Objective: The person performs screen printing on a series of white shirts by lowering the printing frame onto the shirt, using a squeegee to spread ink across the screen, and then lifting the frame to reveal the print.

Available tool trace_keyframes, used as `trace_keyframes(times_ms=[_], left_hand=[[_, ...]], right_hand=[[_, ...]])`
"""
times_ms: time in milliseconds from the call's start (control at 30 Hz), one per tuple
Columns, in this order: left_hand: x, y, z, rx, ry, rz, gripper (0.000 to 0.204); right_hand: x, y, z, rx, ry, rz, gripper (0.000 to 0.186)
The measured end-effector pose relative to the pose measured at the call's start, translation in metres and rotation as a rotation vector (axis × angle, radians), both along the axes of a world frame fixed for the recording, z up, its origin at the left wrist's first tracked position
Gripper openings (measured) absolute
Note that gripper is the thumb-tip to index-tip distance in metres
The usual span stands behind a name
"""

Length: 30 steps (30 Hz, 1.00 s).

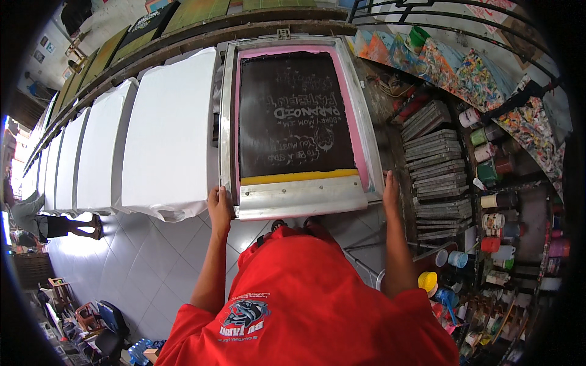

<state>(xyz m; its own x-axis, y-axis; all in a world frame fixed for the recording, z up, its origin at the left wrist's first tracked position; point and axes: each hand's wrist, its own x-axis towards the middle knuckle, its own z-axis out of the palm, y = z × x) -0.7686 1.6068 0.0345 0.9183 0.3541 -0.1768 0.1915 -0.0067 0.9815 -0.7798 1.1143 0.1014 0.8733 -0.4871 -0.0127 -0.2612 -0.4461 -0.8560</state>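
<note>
A screen printing frame (229, 122) with a metal border lies in front of me. Its dark mesh (293, 110) carries faint pale lettering and drawings, edged by a pink strip. A wide metal squeegee (302, 196) with a yellow blade edge rests across its near end. My left hand (220, 204) is closed round the frame's near left corner. At the near right corner my right hand (390, 192) holds the frame's side, seen edge-on with its fingers partly hidden.
White cloth-covered boards (171, 131) stand in a row to the left. On the right are stacked metal-edged frames (433, 165), paint containers (488, 174) on shelves and a paint-splattered sheet (482, 79). A person (49, 226) stands far left on the tiled floor (134, 262).
</note>
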Motion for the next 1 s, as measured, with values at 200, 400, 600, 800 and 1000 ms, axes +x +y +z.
trace_keyframes(times_ms=[200, 400, 600, 800, 1000], left_hand=[[-0.002, 0.001, 0.005, -0.101, 0.028, -0.026, 0.029], [-0.003, 0.011, -0.008, -0.132, 0.034, -0.087, 0.033], [0.037, 0.027, 0.033, 0.318, -0.131, -0.061, 0.037], [0.253, 0.065, 0.093, 0.008, -0.217, 0.002, 0.033], [0.466, 0.063, 0.081, 0.049, -0.107, -0.095, 0.043]], right_hand=[[0.001, 0.000, 0.002, -0.043, 0.075, -0.074, 0.066], [-0.001, 0.003, 0.011, -0.050, 0.109, -0.046, 0.069], [-0.011, 0.004, 0.019, 0.139, 0.134, -0.041, 0.073], [-0.010, 0.009, 0.005, 0.362, 0.066, -0.090, 0.072], [-0.012, 0.019, 0.000, 0.326, 0.060, -0.255, 0.072]])
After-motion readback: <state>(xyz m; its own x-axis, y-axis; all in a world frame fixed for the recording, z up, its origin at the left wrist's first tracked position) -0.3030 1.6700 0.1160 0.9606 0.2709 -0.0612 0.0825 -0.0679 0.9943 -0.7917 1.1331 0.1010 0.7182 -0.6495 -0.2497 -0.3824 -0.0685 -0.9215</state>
